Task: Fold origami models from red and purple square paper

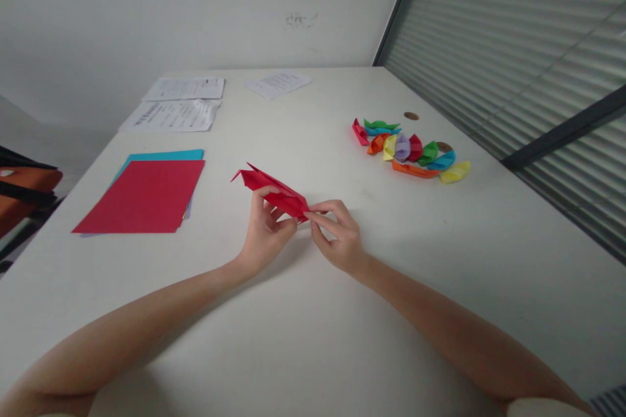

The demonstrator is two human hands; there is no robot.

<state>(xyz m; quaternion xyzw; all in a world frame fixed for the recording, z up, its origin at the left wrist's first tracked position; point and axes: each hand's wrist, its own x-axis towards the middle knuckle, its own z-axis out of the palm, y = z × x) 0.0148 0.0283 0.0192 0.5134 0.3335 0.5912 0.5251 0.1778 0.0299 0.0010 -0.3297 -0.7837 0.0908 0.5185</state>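
Observation:
A partly folded red paper piece (272,188) is held just above the white table (303,339), near its middle. My left hand (264,231) grips the piece from below and behind, fingers curled round its near end. My right hand (337,234) pinches the right tip of the same red piece between thumb and fingers. The far pointed end of the paper sticks out to the left, free of both hands.
A stack of flat coloured sheets, red on top (145,196), lies at the left. Several finished coloured paper boats (409,151) lie at the right, by the window blinds (528,58). Printed sheets (176,104) lie at the back. An orange chair (24,192) stands at the far left.

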